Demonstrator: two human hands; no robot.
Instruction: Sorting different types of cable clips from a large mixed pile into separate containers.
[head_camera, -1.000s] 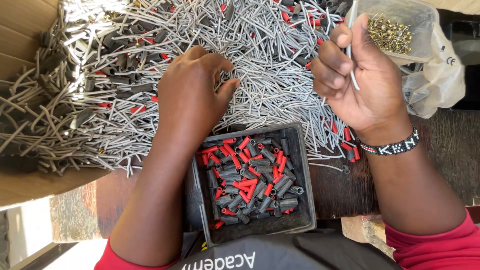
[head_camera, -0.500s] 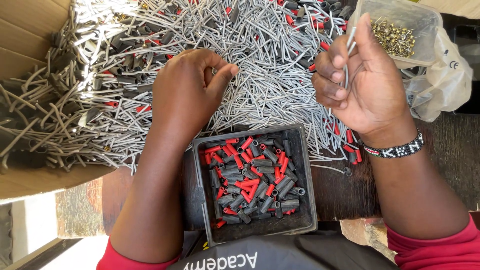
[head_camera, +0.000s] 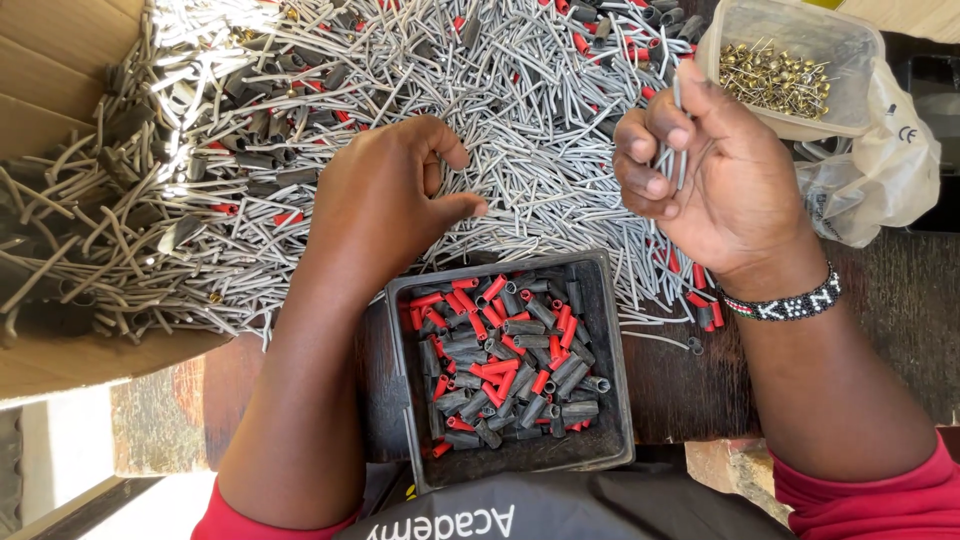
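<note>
Right hand (head_camera: 725, 185): fingers curled, pinching a few grey wires (head_camera: 676, 150) upright, near the tub of brass pins (head_camera: 780, 75). Left hand (head_camera: 385, 195): loosely curled, fingertips on the wire pile (head_camera: 520, 120) (whether it holds a wire, cannot tell). Black tray of sleeves (head_camera: 510, 370) below.

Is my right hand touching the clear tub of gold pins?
Apart. The head view shows the right hand holding grey wires, with a gap below the clear tub.

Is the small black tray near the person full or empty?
Nearly full. The black tray holds many red and grey sleeves, piled almost to its rim and hiding its bottom.
</note>
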